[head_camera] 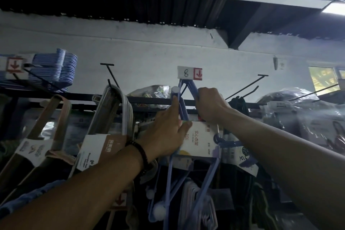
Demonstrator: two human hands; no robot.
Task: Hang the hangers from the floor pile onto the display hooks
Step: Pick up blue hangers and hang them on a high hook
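A bundle of blue hangers [186, 179] wrapped in a white paper label [199, 141] is held up at the display hook [183, 87] under the price tag marked 8 [189, 73]. My right hand [210, 104] grips the hooked top of the blue bundle just below that tag. My left hand [168, 132] holds the bundle at its label, with the index finger stretched up along the hanger necks. Whether the hanger tops sit over the hook is hidden by my hands.
Empty black hooks [110, 73] [250, 85] stick out on either side. Grey hangers [119, 110] and brown hangers [50, 117] hang at the left. Stacked blue hangers [56, 67] lie on the far-left hook. Plastic-wrapped goods [291, 110] fill the right.
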